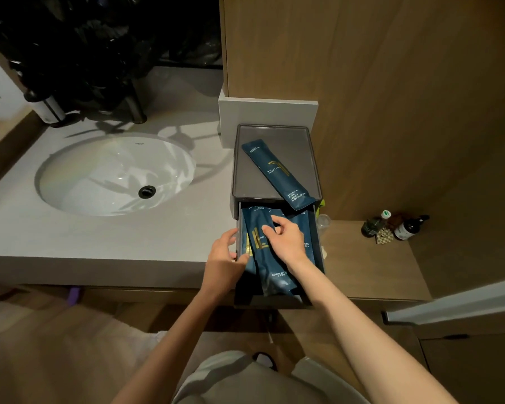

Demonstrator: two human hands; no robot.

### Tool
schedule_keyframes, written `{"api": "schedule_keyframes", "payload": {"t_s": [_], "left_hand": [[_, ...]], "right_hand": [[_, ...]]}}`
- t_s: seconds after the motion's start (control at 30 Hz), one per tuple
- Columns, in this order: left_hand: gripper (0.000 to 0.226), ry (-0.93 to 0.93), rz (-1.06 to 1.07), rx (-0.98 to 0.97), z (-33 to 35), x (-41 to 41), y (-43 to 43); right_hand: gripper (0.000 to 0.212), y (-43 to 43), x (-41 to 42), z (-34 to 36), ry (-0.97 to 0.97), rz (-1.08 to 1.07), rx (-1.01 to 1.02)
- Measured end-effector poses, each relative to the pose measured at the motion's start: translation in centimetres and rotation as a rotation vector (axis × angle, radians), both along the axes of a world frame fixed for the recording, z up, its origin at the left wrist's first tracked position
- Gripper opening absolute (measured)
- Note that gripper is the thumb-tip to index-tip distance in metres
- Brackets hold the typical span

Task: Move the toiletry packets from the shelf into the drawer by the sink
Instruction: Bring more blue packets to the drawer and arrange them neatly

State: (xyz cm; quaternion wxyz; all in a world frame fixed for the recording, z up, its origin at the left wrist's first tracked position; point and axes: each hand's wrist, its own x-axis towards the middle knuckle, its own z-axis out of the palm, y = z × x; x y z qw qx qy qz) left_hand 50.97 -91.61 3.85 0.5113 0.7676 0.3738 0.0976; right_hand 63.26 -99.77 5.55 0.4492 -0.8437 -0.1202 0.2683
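Because the dark grey plastic drawer (318, 252) stands pulled out over the edge of the pale stone bench (105, 237), its contents lie open to both hands.

Head view, item 1: dark blue foil toiletry packets with gold lettering (270, 275), several overlapping lengthwise in the drawer, probably so they fit its depth.
Item 2: one long dark blue packet (277, 173), lying diagonally on the grey lid of the drawer unit (245, 170), its lower end overhanging the front; not yet stowed.
Item 3: left hand (223, 258), fingers curled against the drawer's left wall, seemingly steadying it.
Item 4: right hand (285, 237), fingers loosely spread, pressing the packets flat; pinching nothing that shows.
Item 5: white oval sink (70, 182), left of the unit.
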Motion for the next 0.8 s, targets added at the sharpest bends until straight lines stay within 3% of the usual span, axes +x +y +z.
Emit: {"api": "schedule_keyframes", "payload": {"t_s": [0.1, 0.33, 0.8], "left_hand": [[0.051, -0.059, -0.022, 0.028, 0.3, -1.3, -0.3], [0.051, -0.105, -0.098, 0.129, 0.2, -3.0, 0.0], [0.049, -0.145, -0.068, 0.055, -0.2, -3.5, 0.2]], "right_hand": [[0.047, 0.3, -0.5, -0.3, -0.042, -0.004, 0.022], [0.058, -2.2, -0.8, 0.9, -0.143, 0.271, -0.065], [0.061, -2.2, -2.7, 0.0, -0.412, 0.475, -0.243]]}}
